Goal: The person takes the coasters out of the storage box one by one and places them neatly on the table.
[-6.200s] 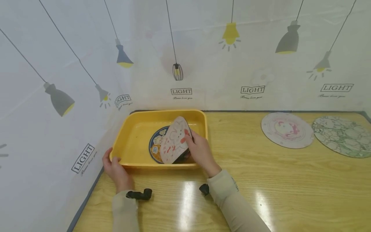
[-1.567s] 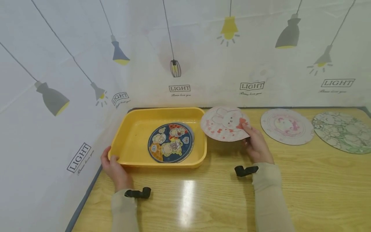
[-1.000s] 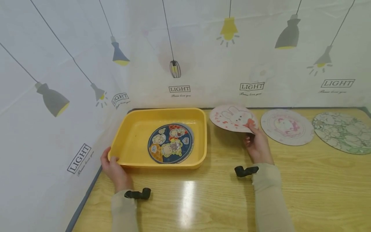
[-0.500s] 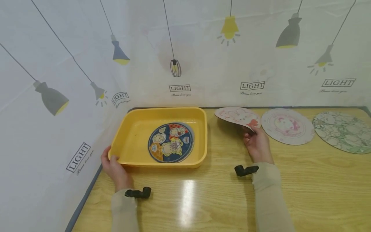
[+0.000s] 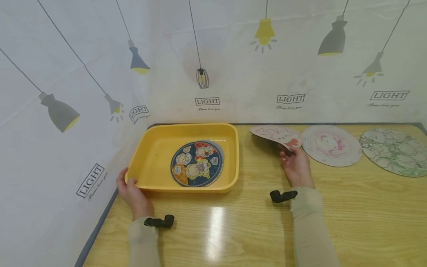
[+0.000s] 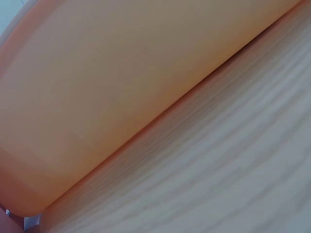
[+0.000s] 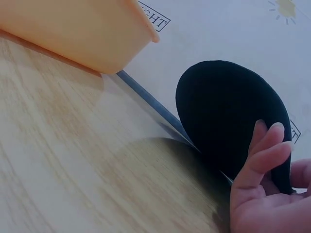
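My right hand (image 5: pixel 296 167) pinches the near edge of a round pink mat with a bunny and a red bow (image 5: pixel 278 135). The mat tilts, its near edge raised and its far side low by the wall; its black underside (image 7: pixel 226 111) faces the right wrist camera. My left hand (image 5: pixel 131 193) grips the front left corner of a yellow plastic tray (image 5: pixel 150 163), thumb over the rim. Inside the tray lies a round dark blue mat with cartoon bears (image 5: pixel 197 163), with a grey edge showing from beneath it. The left wrist view shows mostly the tray's outer wall (image 6: pixel 107 87).
Right of the bunny mat, a white round mat with a pink print (image 5: pixel 330 144) and a green floral round mat (image 5: pixel 397 152) lie along the back of the wooden table (image 5: pixel 250 226). A printed cloth wall (image 5: pixel 247 81) stands behind and to the left.
My right hand has lifted the bunny mat out of the tray, carried it right and lowered its far side beside the pink-print mat. My left hand has stayed on the tray corner.
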A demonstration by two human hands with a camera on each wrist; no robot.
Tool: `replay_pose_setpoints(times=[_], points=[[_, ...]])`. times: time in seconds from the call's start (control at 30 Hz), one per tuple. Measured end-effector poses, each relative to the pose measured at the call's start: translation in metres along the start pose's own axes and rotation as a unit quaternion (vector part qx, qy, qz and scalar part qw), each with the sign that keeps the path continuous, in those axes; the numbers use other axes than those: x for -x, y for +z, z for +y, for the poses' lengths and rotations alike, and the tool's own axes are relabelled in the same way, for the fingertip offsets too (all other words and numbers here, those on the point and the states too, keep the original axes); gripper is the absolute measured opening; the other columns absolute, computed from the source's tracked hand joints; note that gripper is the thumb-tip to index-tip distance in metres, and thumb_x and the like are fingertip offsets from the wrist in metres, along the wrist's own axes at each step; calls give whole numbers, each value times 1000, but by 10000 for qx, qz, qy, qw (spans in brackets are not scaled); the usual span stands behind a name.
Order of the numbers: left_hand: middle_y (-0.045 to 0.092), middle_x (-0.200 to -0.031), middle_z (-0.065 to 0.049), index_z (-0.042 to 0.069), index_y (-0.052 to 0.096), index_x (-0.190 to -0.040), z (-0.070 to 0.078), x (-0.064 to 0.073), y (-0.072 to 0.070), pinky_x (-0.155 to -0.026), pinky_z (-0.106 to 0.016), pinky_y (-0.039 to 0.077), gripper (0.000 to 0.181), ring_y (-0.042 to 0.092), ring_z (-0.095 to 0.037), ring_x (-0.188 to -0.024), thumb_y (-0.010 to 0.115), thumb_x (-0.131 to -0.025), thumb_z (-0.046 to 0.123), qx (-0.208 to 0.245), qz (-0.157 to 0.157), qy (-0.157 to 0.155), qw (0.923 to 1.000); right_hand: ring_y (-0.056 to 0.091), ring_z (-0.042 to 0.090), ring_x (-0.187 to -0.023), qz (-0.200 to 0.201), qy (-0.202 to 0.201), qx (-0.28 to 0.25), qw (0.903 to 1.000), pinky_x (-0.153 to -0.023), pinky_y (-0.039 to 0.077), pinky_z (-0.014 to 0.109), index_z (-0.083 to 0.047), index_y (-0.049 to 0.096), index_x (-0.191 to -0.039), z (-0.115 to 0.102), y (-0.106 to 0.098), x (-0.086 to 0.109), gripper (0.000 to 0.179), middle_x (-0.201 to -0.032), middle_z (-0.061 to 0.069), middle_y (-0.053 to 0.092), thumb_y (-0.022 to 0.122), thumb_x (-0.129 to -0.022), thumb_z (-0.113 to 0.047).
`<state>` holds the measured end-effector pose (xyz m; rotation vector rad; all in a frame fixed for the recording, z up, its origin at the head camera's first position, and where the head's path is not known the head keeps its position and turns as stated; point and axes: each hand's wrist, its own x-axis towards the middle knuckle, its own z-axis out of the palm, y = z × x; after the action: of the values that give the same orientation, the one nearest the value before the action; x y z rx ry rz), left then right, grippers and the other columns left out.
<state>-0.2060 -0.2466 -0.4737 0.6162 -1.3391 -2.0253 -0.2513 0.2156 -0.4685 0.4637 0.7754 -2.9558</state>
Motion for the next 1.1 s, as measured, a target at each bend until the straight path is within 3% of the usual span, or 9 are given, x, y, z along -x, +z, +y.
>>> replay_pose_setpoints(times=[0.33, 0.47, 0.53, 0.7, 0.9, 1.1], points=[[44, -126, -3, 14, 49, -120, 2, 0, 3, -87, -36, 34, 46, 43, -23, -109, 33, -80, -2, 22, -13, 29, 10000, 57, 21, -67, -169, -90, 377, 9991, -53, 43, 26, -11, 26, -131, 1, 1, -1, 39, -91, 14, 64, 34, -93, -8], [44, -125, -3, 14, 50, -119, 3, 0, 3, -88, -36, 34, 46, 43, -23, -110, 33, -80, -2, 86, 23, -34, 10000, 59, 20, -74, -186, -136, 1271, 9916, -60, 45, 27, -11, 22, -136, 1, 4, 2, 44, -94, 9, 63, 36, -94, -11], [43, -126, -3, 14, 50, -119, 3, 0, 3, -88, -36, 34, 46, 43, -23, -110, 34, -80, -2, 78, 31, -47, 10000, 59, 19, -79, -140, -215, 1993, 9796, -65, 45, 28, -11, 21, -138, 0, 5, 4, 46, -100, 7, 59, 37, -95, -14], [42, -127, -1, 15, 50, -119, 2, 1, 1, -88, -35, 33, 45, 42, -21, -110, 33, -80, -1, -14, 61, -96, 9999, 57, 19, -89, 55, -250, 3535, 9351, -71, 47, 29, -10, 24, -138, -1, 3, 8, 47, -116, 7, 47, 36, -95, -24], [43, -126, -1, 16, 50, -119, 1, 1, -1, -88, -35, 34, 45, 43, -22, -110, 34, -81, -1, -19, 24, -72, 10000, 60, 21, -87, 162, -273, 4427, 8961, -72, 49, 32, -8, 26, -138, -4, 0, 10, 50, -114, 11, 50, 37, -94, -30], [44, -126, -2, 15, 50, -118, 0, -1, 0, -89, -36, 34, 45, 43, -21, -109, 33, -80, -1, 4, 24, 3, 10000, 62, 22, -79, 421, -185, 5372, 8422, -65, 50, 33, -1, 37, -129, -11, 2, 12, 51, -104, 18, 52, 34, -94, -38]])
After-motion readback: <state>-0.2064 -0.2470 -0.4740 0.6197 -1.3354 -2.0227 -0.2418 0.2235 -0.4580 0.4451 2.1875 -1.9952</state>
